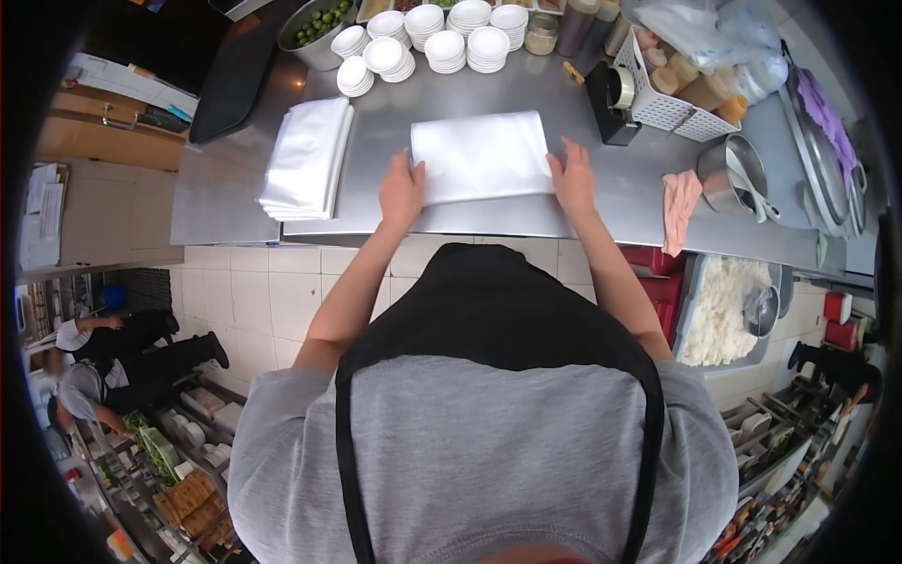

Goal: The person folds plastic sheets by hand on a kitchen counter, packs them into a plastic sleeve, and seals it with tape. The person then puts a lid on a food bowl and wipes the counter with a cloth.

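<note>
A folded white sheet, glossy like plastic or smooth cloth, lies flat on the steel counter in front of me. My left hand is at its left edge, thumb side against the sheet and fingers extended. At the opposite edge, my right hand rests with its thumb by the border and its fingers apart. Both hands are open. To the left sits a neat stack of similar folded white sheets, several layers thick.
Stacks of small white dishes line the counter's back beside a pot of green limes. Rightward are a white basket of bottles, a pink cloth and a metal pot. A tub of white food stands below. Other people work behind.
</note>
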A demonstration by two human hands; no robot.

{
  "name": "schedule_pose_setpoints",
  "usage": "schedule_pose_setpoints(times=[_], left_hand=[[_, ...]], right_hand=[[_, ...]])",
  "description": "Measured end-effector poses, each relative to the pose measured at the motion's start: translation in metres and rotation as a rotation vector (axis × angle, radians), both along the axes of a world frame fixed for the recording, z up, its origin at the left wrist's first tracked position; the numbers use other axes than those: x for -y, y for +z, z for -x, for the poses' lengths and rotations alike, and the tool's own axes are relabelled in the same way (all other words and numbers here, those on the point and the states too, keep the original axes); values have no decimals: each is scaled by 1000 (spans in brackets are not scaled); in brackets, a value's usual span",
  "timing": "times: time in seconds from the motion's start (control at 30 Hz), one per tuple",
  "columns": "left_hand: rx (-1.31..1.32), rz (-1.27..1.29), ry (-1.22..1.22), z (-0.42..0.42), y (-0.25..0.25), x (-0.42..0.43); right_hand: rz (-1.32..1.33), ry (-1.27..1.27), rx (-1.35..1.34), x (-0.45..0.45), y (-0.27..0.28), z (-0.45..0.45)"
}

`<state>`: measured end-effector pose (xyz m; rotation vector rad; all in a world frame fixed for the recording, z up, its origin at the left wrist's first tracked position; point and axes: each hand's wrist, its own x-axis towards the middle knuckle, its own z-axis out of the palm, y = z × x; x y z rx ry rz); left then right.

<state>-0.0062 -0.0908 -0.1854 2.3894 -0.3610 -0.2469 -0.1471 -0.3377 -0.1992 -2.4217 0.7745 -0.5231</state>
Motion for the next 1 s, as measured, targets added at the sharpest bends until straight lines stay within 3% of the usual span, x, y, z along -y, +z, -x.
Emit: schedule_pose_setpoints(times=[0.03, 0.07, 0.13, 0.2, 0.27, 0.5, 0.6, 0.7, 0.77, 0.9, 0.97, 1.0], left_hand=[[341, 2, -169, 4, 2, 6], [682, 3, -338, 9, 2, 14], [676, -194, -627, 27, 1, 41], [612, -207, -664, 29, -17, 50], [592, -344, -487, 23, -33, 53], [528, -333, -360, 24, -27, 45], [520, -343, -345, 24, -26, 44], [559, -344, -319, 21, -36, 42], [530, -358, -352, 21, -35, 41], [476, -352, -355, 19, -37, 38], [453, -345, -355, 18, -30, 35], [423, -331, -374, 19, -24, 35]], right_hand=[[170, 19, 105, -6, 4, -5], [169, 20, 105, -16, 4, -13], [560, 329, -21, -36, -5, -32], [511, 374, -112, -46, -13, -46], [461, 414, -204, -43, -19, -54], [385, 243, -278, -26, -22, -52], [322, 149, -206, -13, -30, -54], [153, 60, -366, -5, -16, -59], [-109, -18, -233, 7, -24, -62], [-226, 60, -177, 23, -26, -56], [-594, 116, -275, 26, -18, -53], [-587, 128, -270, 26, -14, -51]])
